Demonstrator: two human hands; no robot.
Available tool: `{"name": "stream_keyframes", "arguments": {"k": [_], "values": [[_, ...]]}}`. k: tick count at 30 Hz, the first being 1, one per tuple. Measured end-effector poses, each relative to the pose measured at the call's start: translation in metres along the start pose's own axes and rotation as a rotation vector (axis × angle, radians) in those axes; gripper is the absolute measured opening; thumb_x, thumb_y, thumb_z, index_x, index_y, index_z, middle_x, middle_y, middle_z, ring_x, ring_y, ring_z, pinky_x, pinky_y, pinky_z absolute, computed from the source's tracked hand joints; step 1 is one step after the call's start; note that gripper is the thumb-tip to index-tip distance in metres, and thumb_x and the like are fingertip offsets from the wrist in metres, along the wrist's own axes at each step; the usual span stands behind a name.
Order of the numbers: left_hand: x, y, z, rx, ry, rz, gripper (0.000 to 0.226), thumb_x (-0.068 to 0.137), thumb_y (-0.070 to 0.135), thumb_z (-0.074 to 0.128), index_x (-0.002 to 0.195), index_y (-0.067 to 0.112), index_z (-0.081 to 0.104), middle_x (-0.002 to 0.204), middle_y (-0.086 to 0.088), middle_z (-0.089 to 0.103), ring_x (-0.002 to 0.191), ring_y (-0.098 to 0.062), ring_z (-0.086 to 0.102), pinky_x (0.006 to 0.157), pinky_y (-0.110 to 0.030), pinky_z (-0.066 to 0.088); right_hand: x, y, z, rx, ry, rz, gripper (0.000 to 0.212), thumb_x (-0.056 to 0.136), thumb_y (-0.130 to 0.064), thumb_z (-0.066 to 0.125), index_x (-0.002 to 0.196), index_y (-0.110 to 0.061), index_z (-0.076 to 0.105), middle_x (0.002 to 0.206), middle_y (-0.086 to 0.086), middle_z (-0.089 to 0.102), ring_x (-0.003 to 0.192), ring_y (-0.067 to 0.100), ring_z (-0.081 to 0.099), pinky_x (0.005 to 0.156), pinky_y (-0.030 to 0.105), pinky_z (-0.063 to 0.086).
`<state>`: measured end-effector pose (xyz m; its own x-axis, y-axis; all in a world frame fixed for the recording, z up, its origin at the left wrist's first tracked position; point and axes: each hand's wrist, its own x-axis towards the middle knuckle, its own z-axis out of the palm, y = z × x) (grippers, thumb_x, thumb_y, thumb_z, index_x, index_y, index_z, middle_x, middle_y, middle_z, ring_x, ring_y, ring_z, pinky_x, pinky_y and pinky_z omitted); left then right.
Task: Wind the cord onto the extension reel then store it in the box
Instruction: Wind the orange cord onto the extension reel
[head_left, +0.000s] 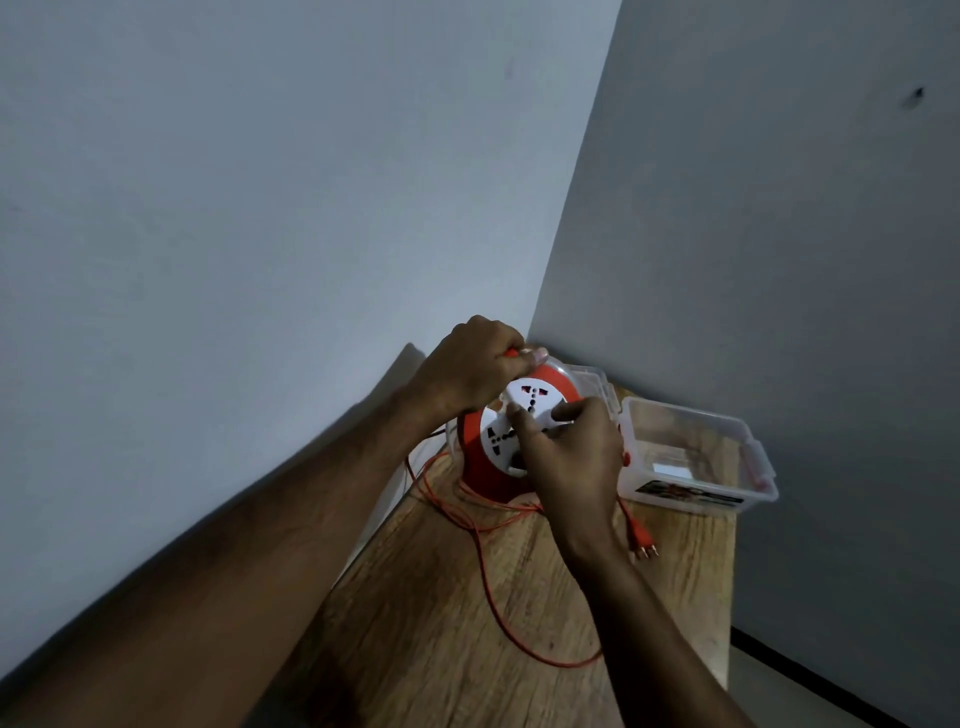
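An orange extension reel (480, 467) with a white socket face (524, 410) stands tilted on the wooden table (441, 623). My left hand (467, 369) grips the reel's top, at its orange handle. My right hand (566, 457) lies on the white face, fingers curled on it. Loose orange cord (488, 577) trails in loops over the table. The cord's plug (641, 543) lies to the right of my right wrist. A clear plastic box (691, 457) sits open to the right of the reel.
The table stands in a corner between two grey walls. The box's clear lid (597, 384) sits behind the reel. The table's right edge (732, 597) drops to the floor.
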<state>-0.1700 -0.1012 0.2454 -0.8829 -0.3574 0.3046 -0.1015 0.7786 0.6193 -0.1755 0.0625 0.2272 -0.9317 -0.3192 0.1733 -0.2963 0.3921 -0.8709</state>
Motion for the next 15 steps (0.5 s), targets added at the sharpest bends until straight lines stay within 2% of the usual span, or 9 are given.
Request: {"name": "stream_keyframes", "arguments": {"k": [1,3,5,7,9,12,15], "values": [[0.0,-0.001,0.0,-0.032,0.005,-0.013,0.047,0.101,0.043,0.054,0.062,0.017,0.057,0.062,0.002,0.062,0.063,-0.014,0.063,0.062,-0.027,0.046,-0.004,-0.002,-0.003,-0.088,0.02,-0.129,0.034,0.082,-0.042,0.078,0.096,-0.02,0.057,0.093,-0.007,0.064,0.082,0.007,0.065,0.061,0.019,0.053],[0.001,-0.004,-0.001,-0.075,0.011,-0.019,0.052,0.1,0.045,0.054,0.06,0.013,0.059,0.06,-0.002,0.063,0.061,-0.016,0.061,0.06,-0.029,0.046,-0.014,-0.003,-0.011,-0.315,0.087,-0.532,0.024,0.084,-0.031,0.078,0.093,-0.015,0.062,0.087,-0.001,0.068,0.071,0.011,0.063,0.059,0.019,0.047],[0.003,-0.005,-0.002,-0.048,-0.015,-0.005,0.056,0.096,0.053,0.049,0.07,0.008,0.069,0.069,-0.006,0.07,0.066,-0.018,0.065,0.065,-0.033,0.052,-0.019,-0.001,-0.018,-0.531,0.068,-0.787,0.031,0.079,-0.024,0.081,0.103,-0.011,0.066,0.099,0.008,0.071,0.079,0.022,0.067,0.061,0.027,0.051],[0.003,-0.004,-0.001,-0.021,-0.032,0.011,0.057,0.096,0.055,0.047,0.074,0.008,0.07,0.07,-0.003,0.07,0.068,-0.017,0.065,0.065,-0.031,0.049,-0.018,0.003,-0.019,-0.723,-0.083,-0.76,0.059,0.072,-0.028,0.085,0.125,-0.016,0.06,0.125,0.014,0.062,0.106,0.032,0.064,0.075,0.04,0.059],[0.002,-0.002,0.0,-0.018,-0.04,0.021,0.051,0.097,0.053,0.049,0.073,0.012,0.069,0.068,0.0,0.067,0.067,-0.015,0.064,0.065,-0.029,0.045,-0.015,0.007,-0.019,-0.839,-0.178,-0.693,0.078,0.069,-0.033,0.086,0.137,-0.021,0.05,0.136,0.016,0.052,0.12,0.035,0.056,0.084,0.047,0.057],[0.002,0.0,0.002,0.008,-0.04,0.033,0.055,0.094,0.055,0.048,0.07,0.011,0.068,0.065,-0.003,0.066,0.064,-0.018,0.06,0.063,-0.035,0.046,-0.009,0.009,-0.016,-0.905,-0.208,-0.699,0.084,0.067,-0.035,0.087,0.14,-0.023,0.046,0.138,0.017,0.047,0.123,0.036,0.052,0.09,0.053,0.053],[0.001,0.001,0.002,0.032,-0.058,0.052,0.048,0.097,0.052,0.052,0.067,0.016,0.062,0.062,0.002,0.06,0.06,-0.013,0.055,0.06,-0.03,0.035,-0.003,0.01,-0.016,-0.903,-0.238,-0.725,0.078,0.068,-0.036,0.086,0.138,-0.024,0.053,0.138,0.015,0.048,0.122,0.036,0.053,0.093,0.054,0.051]]}}
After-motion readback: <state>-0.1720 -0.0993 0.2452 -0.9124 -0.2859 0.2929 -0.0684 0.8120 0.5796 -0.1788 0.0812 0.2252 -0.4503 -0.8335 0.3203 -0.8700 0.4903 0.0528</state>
